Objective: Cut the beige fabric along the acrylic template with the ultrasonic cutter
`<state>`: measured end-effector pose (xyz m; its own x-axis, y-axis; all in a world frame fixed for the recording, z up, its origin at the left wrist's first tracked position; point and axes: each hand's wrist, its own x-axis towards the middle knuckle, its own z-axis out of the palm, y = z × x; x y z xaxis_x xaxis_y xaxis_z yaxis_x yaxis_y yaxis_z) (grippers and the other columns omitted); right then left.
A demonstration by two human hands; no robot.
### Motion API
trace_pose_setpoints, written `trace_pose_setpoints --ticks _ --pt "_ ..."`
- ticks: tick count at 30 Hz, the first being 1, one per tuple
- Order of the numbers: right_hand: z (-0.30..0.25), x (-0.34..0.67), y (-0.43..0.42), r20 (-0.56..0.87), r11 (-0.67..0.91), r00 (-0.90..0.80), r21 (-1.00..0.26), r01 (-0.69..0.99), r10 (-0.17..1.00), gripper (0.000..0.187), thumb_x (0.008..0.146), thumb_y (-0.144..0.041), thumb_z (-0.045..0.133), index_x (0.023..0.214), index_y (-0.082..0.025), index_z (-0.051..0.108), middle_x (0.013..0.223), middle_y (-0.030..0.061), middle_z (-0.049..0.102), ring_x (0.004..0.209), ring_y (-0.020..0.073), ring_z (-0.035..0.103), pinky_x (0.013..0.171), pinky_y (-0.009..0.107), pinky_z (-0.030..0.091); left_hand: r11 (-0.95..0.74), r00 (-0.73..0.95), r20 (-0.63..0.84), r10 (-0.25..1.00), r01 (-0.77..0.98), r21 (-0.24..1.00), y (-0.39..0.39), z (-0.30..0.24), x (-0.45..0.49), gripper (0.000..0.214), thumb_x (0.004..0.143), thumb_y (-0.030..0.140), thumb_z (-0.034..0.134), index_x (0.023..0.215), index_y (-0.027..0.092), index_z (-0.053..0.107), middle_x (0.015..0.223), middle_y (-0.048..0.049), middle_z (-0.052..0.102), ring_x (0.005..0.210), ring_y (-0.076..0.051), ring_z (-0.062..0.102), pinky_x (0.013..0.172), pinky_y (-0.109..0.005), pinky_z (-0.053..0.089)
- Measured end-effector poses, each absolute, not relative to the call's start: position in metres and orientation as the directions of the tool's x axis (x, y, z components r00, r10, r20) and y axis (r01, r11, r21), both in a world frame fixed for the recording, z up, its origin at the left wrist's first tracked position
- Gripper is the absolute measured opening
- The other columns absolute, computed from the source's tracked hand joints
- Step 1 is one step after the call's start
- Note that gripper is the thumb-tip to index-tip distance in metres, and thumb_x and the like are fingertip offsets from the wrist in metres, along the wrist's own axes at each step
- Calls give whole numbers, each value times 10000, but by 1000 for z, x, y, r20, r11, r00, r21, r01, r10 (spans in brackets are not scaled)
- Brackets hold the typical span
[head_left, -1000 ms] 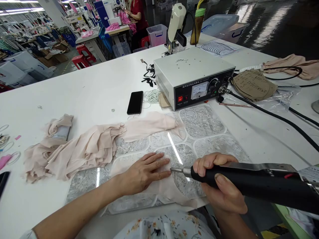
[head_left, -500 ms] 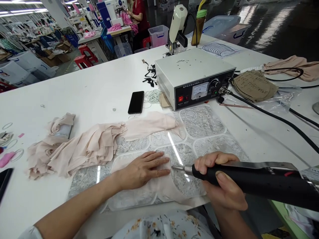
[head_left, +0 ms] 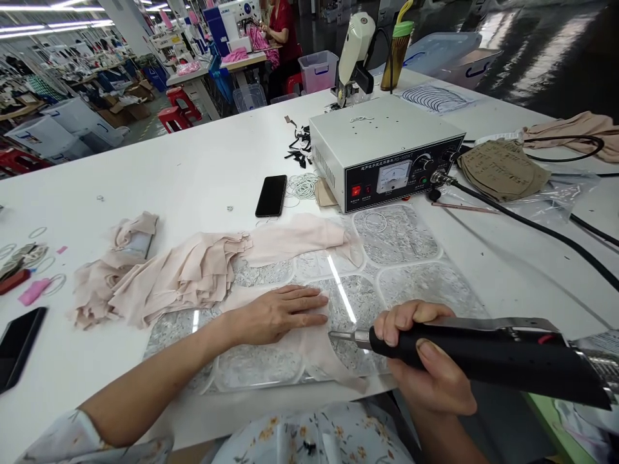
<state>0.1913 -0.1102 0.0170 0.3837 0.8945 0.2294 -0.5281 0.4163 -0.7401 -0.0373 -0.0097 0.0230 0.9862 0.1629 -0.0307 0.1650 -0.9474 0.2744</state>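
Note:
My left hand (head_left: 278, 314) lies flat with fingers stretched out on a pale pink fabric piece (head_left: 309, 351), pressing it onto a glossy patterned tile (head_left: 416, 283). My right hand (head_left: 428, 367) grips the black handle of a hand-held cutter tool (head_left: 483, 357). Its metal tip (head_left: 338, 335) touches the fabric just right of my left fingertips. A black cable (head_left: 527, 225) runs from the tool side to a white control box (head_left: 387, 151) with a dial and meter at the back.
A stack of pink fabric pieces (head_left: 169, 277) lies left of the tile. A black phone (head_left: 271, 195) and white rings (head_left: 302, 187) sit near the box. Another phone (head_left: 19, 345) lies at the left edge. Brown paper patterns (head_left: 503, 169) rest right. A person sews far behind.
The view has shifted a little, so everything sits further right. My right hand has drawn the tool tip slightly down along the fabric edge. My left hand stays flat on the fabric.

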Motion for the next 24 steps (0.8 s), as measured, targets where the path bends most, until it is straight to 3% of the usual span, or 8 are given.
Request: trace_pose_setpoints --ticks 7,14,24 --pt "20 189 -114 226 394 355 -752 -529 907 107 767 -241 586 871 -216 579 732 -19 512 527 102 526 519 303 482 -925 983 -60 173 183 334 -13 28 -37 397 971 84 389 1330 200 511 1537 -84 279 1447 -223 195 1179 -432 248" --pt "23 190 -117 210 377 356 -778 -504 910 94 768 -260 598 844 -221 559 705 -26 482 509 103 510 504 303 470 -904 983 -64 171 183 388 -15 32 -37 331 983 321 474 1290 235 562 1565 -77 201 1445 -268 190 1180 -456 223" --pt "25 190 -111 247 432 405 -769 -471 880 101 756 -257 624 822 -220 558 706 -27 497 516 105 516 512 313 466 -902 983 -57 173 182 392 -16 27 -38 379 958 383 516 1315 258 544 1575 -67 163 1445 -281 189 1184 -462 199"
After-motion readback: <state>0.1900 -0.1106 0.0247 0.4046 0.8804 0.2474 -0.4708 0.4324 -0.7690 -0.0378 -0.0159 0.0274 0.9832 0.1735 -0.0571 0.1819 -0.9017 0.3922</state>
